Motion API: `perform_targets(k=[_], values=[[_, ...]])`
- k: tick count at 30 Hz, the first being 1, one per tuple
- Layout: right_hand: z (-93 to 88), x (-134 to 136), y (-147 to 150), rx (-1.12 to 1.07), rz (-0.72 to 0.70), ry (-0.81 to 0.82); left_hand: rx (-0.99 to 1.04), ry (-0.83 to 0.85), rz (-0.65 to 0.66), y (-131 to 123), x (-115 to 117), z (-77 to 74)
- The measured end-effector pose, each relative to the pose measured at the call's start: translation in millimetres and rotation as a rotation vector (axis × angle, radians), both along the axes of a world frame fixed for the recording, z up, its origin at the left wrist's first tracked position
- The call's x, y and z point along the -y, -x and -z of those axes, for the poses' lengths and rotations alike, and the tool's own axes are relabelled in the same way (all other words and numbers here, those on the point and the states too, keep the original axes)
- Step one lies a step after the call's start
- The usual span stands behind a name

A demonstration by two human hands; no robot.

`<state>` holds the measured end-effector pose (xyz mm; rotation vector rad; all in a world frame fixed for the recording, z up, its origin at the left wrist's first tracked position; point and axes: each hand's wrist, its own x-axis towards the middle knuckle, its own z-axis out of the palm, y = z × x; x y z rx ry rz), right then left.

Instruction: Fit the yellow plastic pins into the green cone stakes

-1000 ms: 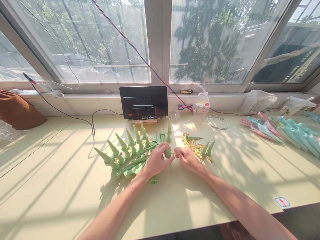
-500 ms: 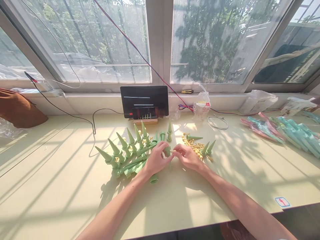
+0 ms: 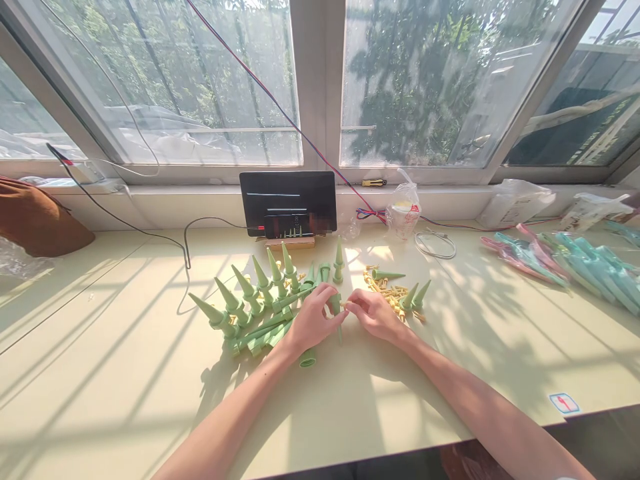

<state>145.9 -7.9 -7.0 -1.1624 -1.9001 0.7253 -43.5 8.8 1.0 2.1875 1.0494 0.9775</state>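
Note:
My left hand is closed round a green plastic spike held above the table. My right hand pinches a small yellow piece and holds it against the side of that spike. A row of finished green spikes lies fanned out to the left of my hands. Loose yellow pieces and a few green cone tips lie just right of my hands. A green tube end lies under my left wrist.
A dark tablet on a stand stands behind the spikes, with a black cable running left. A plastic bag and white cord sit by the sill. Teal and pink packets lie far right; a brown cloth lies far left.
My hands have come closer together. The yellow piece in my right hand now touches the green spike held by my left.

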Motion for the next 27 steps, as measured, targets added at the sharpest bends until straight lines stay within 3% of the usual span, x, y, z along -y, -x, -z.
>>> perform_targets(k=[27], values=[[7.1, -1.8, 1.3, 0.008, -0.002, 0.028, -0.026, 0.007, 0.018, -0.2, 0.4, 0.8]])
